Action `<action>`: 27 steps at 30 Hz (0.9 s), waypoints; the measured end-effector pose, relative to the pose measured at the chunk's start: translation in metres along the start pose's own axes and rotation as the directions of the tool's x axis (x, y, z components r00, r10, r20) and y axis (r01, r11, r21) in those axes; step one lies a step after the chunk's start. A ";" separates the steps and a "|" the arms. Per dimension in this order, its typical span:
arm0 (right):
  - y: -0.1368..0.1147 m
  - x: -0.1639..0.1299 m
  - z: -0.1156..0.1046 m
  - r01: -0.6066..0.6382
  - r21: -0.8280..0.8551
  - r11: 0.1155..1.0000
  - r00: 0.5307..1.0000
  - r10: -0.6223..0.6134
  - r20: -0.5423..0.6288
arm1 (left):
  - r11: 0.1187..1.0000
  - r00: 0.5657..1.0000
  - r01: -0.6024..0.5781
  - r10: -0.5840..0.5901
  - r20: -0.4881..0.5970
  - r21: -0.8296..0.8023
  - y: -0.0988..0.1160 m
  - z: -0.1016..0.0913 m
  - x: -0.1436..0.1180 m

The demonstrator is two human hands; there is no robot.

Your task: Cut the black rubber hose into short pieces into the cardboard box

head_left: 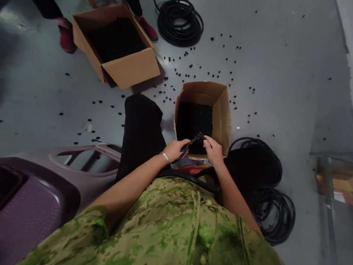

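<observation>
A: Green camo shirt point(166, 240) fills the bottom of the head view, nearest the lens. Both forearms reach fwd over the lap.
B: Hands?
A: Left hand point(175, 149) is clenched round what looks like a pair of cutters, pinching the black hose end point(194, 139). Right hand point(214, 149) grips the same hose end from the other side, fingers curled tight. Hose sits right at the near rim of the small cardboard box point(216, 113), which holds black cut pieces.
B: Step?
A: Looks like mid-cut, snipping a short piece off the hose over the box. Next move prob needs a firm squeeze w/ the left while the right keeps the hose steady, so the piece drops in, not on the floor.
B: Rest?
A: Hose coil point(269, 198) on the floor by the right side, 2nd coil point(179, 19) further off, bigger box point(117, 48) w/ another person's red shoes point(67, 38) beside it, black bits point(207, 74) scattered on grey floor, purple plastic chair point(24, 204) at left
</observation>
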State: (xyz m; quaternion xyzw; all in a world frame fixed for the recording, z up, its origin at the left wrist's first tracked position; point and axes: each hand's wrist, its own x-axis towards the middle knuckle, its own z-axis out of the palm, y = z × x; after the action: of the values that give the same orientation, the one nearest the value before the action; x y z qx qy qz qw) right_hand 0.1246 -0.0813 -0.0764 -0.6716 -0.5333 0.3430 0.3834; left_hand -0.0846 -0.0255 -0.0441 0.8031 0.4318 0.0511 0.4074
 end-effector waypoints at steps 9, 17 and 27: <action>-0.001 -0.014 -0.001 0.033 0.077 0.996 0.991 -0.043 0.129 | 0.999 0.995 0.018 -0.023 0.100 0.047 0.013 -0.005 -0.008; -0.017 -0.019 -0.002 0.150 -0.094 0.984 0.987 -0.143 0.069 | 0.993 0.998 0.024 -0.030 0.049 0.119 0.029 0.000 -0.009; -0.012 -0.019 -0.003 0.176 -0.201 0.964 0.983 -0.181 -0.007 | 0.988 0.995 0.021 -0.036 0.098 0.150 0.018 0.011 -0.008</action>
State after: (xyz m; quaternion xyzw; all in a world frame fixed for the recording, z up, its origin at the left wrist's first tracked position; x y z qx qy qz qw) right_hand 0.1180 -0.0991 -0.0637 -0.6601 -0.6184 0.2433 0.3503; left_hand -0.0729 -0.0435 -0.0367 0.8267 0.4248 -0.0274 0.3680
